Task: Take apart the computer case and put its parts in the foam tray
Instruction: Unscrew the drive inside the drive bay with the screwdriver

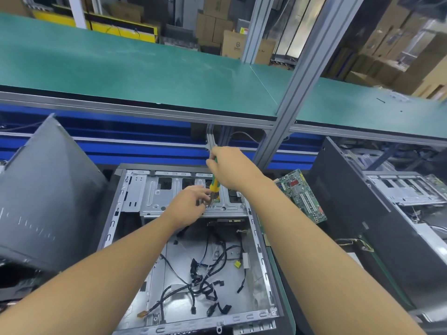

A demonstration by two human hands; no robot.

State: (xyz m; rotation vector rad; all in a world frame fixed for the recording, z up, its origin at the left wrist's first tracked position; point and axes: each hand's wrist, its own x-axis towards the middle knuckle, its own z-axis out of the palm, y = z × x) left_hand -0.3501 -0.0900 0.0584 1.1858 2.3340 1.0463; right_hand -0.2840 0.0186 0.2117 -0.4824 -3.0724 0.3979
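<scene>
An open computer case [125, 209] lies on its side before me, its floor strewn with loose black cables [205, 279]. At its far end sits a silver drive cage [154, 194]. My right hand [229, 170] grips the top of a yellow and green screwdriver [214, 186], held upright with its tip down on the cage. My left hand [191, 201] rests on the cage at the tip, fingers pinching around the shaft or a small part; which one is hidden. No foam tray is in view.
A green motherboard [302, 197] leans to the right of the case. A grey side panel [46, 197] stands at the left. Another opened case [387, 213] lies at the right. A green shelf [145, 68] and an aluminium post [290, 97] rise behind.
</scene>
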